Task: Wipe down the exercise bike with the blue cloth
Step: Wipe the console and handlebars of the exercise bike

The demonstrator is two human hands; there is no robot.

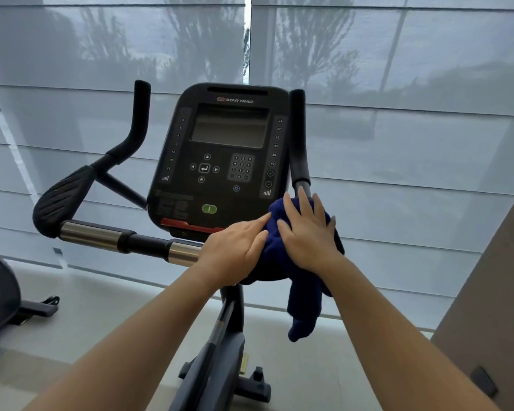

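Cloth (276, 256), dark blue and bunched, lay over the right side of the exercise bike's (220, 149) handlebar (125, 240), just below the console's near right corner, one end hanging down. The right hand (307, 229) pressed flat on it, fingers straight and spread. The left hand (235, 250), fingers straight, rested on the bar with fingertips touching its left edge; grey blinds (398, 114) hung beyond.
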